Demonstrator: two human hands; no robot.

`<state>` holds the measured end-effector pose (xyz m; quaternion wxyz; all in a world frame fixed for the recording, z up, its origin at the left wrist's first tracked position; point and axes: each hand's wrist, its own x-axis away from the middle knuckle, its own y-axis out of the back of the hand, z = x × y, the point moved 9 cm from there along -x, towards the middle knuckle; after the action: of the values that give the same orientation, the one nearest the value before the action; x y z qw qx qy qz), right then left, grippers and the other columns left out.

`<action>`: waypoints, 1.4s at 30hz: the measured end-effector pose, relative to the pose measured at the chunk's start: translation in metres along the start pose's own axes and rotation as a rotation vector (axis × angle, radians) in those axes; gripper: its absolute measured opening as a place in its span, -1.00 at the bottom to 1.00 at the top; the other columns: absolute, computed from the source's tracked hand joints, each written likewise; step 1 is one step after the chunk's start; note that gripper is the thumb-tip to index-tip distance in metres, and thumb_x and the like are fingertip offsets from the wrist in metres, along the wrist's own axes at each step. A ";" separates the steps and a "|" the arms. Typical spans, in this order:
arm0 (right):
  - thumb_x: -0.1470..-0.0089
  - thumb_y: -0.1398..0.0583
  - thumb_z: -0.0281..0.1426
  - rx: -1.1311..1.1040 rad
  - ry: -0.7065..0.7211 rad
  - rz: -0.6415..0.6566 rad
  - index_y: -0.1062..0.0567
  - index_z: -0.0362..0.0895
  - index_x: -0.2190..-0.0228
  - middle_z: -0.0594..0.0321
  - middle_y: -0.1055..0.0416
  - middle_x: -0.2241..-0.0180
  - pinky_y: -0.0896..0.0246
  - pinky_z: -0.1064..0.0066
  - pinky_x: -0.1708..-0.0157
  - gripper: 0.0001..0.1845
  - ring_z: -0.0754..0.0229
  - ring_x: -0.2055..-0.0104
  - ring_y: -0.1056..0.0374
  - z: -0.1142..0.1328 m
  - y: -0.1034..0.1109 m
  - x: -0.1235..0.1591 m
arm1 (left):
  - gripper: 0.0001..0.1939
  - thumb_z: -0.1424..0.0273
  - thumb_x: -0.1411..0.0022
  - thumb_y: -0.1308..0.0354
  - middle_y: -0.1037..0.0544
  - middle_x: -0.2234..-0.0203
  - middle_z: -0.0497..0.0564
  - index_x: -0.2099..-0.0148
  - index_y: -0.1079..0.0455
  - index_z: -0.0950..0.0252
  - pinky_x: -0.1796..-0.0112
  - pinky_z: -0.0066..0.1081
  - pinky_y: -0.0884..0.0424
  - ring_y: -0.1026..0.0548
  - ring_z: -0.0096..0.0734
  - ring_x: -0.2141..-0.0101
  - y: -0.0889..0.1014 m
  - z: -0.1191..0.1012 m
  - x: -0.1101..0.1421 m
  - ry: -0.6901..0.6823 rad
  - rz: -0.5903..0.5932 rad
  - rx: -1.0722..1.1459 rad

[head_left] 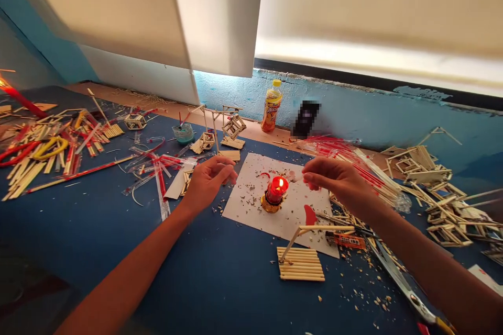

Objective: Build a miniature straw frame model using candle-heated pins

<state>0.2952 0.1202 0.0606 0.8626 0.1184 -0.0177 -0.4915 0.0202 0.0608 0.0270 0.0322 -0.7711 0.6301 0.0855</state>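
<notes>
A lit red candle (pixel 276 191) in a small gold holder stands on a white sheet of paper (pixel 251 204) on the blue table. My left hand (pixel 208 179) hovers left of the candle with its fingers curled together; what they hold, if anything, is hidden. My right hand (pixel 334 178) is just right of the flame, pinching something small and pale that I cannot name. In front of the paper lies a small raft of bamboo sticks (pixel 301 263) with a slanted post rising from it.
Red and pale sticks lie heaped at the left (pixel 51 146) and right (pixel 365 167). Small stick-built frames (pixel 440 193) crowd the right side. An orange drink bottle (pixel 272 107) stands by the wall, with a small cup (pixel 183 132) nearby. Cutters (pixel 408 293) lie at the lower right.
</notes>
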 end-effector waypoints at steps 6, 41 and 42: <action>-0.12 -0.37 -0.21 0.070 0.002 0.067 -0.61 0.00 0.31 0.32 -0.51 0.37 -0.32 0.40 0.36 -0.86 0.28 0.38 -0.37 -0.006 -0.016 -0.004 | -0.74 0.23 -0.11 -0.45 -0.69 0.37 0.01 0.23 -0.58 0.27 0.32 -0.50 -0.53 -0.66 -0.40 0.37 0.005 0.011 0.001 0.122 -0.058 0.234; -0.13 -0.37 -0.30 -0.141 0.101 -0.180 -0.60 0.02 0.30 0.34 -0.47 0.45 -0.25 0.40 0.42 -0.93 0.29 0.43 -0.34 0.018 0.026 0.019 | -0.78 0.42 0.09 -0.56 -0.68 0.47 -0.10 0.36 -0.61 0.22 0.34 -0.60 -0.63 -0.66 -0.49 0.44 -0.002 -0.033 0.028 0.058 -0.142 0.447; -0.12 -0.37 -0.31 -0.156 0.105 -0.205 -0.61 0.03 0.31 0.34 -0.46 0.46 -0.25 0.40 0.43 -0.93 0.29 0.43 -0.33 0.023 0.030 0.025 | -0.78 0.42 0.10 -0.57 -0.68 0.48 -0.11 0.38 -0.61 0.21 0.35 -0.60 -0.63 -0.66 -0.49 0.45 -0.006 -0.041 0.036 0.031 -0.139 0.445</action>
<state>0.3297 0.1095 0.0879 0.8141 0.0775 0.0779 -0.5702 0.0368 0.0204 0.0608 0.1975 -0.7879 0.5791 -0.0700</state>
